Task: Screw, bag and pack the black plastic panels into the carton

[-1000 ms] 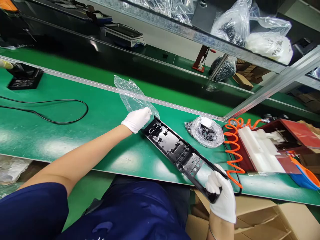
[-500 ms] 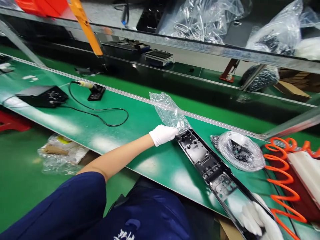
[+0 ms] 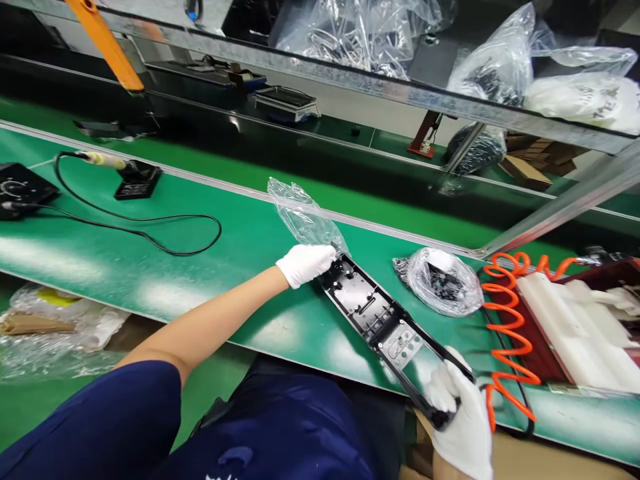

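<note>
A long black plastic frame (image 3: pixel 375 320) lies slanted on the green bench (image 3: pixel 150 267), its open inner side up. My left hand (image 3: pixel 305 263), in a white glove, is closed on the frame's far end, where a clear plastic bag (image 3: pixel 303 217) sticks out past the fingers. My right hand (image 3: pixel 457 417), also gloved, is wrapped round the frame's near end, which hangs over the bench's front edge.
A clear bag of small black parts (image 3: pixel 440 280) sits right of the frame. An orange coiled hose (image 3: pixel 505 333) and a red tray with white foam blocks (image 3: pixel 575 327) lie at the right. A soldering iron in its stand (image 3: pixel 130 177) with a black cable (image 3: pixel 150 233) is at the left.
The view swung left and then back to the right. Both hands have kept their grip on the frame's ends; the frame stays slanted on the bench.
</note>
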`<state>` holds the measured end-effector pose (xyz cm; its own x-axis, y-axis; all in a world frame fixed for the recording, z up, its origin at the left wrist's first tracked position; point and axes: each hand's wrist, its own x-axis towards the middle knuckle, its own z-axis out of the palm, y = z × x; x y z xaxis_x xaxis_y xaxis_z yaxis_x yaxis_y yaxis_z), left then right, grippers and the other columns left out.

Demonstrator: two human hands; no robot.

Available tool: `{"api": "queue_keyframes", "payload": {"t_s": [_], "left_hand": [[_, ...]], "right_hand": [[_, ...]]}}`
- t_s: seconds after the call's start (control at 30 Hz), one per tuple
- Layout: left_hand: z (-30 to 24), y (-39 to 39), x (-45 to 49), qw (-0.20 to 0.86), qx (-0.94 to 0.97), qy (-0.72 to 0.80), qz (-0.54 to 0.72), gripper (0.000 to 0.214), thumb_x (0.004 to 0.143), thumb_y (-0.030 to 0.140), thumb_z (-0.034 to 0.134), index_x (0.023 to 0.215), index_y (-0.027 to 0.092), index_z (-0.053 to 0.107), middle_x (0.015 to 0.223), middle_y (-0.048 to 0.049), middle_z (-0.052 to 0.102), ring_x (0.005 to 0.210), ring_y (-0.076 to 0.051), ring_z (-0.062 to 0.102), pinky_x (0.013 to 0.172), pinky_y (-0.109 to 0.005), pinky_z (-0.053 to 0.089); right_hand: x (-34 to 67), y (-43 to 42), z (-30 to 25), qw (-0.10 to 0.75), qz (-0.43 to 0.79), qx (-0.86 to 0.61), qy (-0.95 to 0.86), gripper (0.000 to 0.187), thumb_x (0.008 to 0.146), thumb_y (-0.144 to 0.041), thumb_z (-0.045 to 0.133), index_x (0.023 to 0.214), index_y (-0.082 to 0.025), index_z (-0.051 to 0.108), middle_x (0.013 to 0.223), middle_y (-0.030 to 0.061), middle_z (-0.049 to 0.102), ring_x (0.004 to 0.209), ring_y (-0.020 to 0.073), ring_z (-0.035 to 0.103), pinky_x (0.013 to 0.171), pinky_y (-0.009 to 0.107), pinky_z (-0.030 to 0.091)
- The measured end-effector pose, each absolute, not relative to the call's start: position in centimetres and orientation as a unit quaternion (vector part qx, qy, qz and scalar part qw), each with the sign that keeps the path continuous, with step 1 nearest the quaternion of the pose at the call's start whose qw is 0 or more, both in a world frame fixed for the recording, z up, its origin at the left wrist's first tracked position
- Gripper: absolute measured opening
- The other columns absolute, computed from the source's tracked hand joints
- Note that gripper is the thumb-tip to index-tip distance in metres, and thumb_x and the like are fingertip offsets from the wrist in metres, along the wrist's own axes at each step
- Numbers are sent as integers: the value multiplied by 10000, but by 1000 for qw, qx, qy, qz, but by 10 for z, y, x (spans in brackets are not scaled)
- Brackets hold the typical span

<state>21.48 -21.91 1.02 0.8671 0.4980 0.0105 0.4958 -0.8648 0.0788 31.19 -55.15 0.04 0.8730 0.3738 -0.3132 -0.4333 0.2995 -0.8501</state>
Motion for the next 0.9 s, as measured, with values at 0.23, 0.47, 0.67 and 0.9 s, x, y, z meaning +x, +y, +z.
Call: {"api": "queue_keyframes", "payload": {"t_s": [0.23, 0.47, 0.67, 0.9], "left_hand": [[20, -208, 208, 27, 954, 298, 10, 280, 961, 216, 419, 986, 140, 687, 903, -123, 723, 879, -249, 724, 753, -312, 512], [21, -204, 204, 16, 948, 317, 11, 269, 951, 228, 433, 989, 165, 692, 882, -108, 730, 885, -225, 725, 783, -287, 498], [23, -201, 202, -12, 937, 348, 16, 358, 950, 227, 357, 996, 131, 699, 894, -177, 731, 942, -321, 728, 748, -360, 503], [23, -206, 199, -13, 934, 357, 21, 369, 955, 219, 340, 1013, 130, 693, 938, -171, 735, 931, -309, 730, 739, -353, 497]], "right_hand": [[315, -554, 5, 840, 235, -475, 115, 409, 659, -185, 799, 744, -209, 399, 572, -128, 236, 430, 14, 193, 353, 124, 215], [325, -564, -2, 837, 276, -463, 95, 370, 664, -203, 803, 797, -210, 458, 629, -124, 153, 473, 21, 97, 361, 123, 218], [326, -563, 1, 839, 274, -450, 134, 357, 626, -167, 802, 790, -201, 487, 599, -132, 221, 478, 14, 96, 350, 123, 222], [325, -564, 3, 842, 268, -449, 134, 423, 628, -168, 806, 725, -206, 397, 599, -130, 226, 462, 3, 118, 359, 109, 229]]}}
